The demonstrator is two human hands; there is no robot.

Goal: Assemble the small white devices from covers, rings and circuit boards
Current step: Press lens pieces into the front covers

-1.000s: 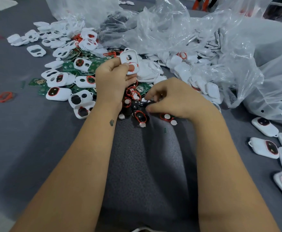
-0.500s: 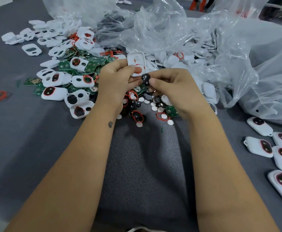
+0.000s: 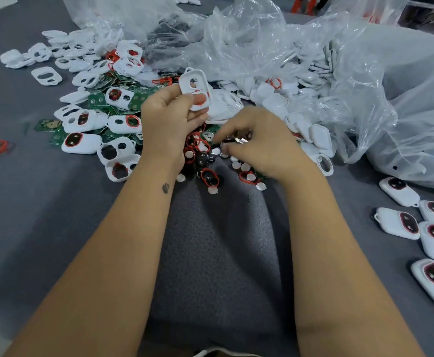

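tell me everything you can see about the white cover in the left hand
The cover is a rounded rectangle that looks like glossy white plastic, with two openings and a small loop at its top corner. A red ring lines the lower opening. The left hand holds it tilted above the parts pile, a fingertip showing through the lower opening.

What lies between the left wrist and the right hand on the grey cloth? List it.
In the head view, between the left wrist and the right hand lie loose red rubber rings, small white round discs and dark round button pieces.
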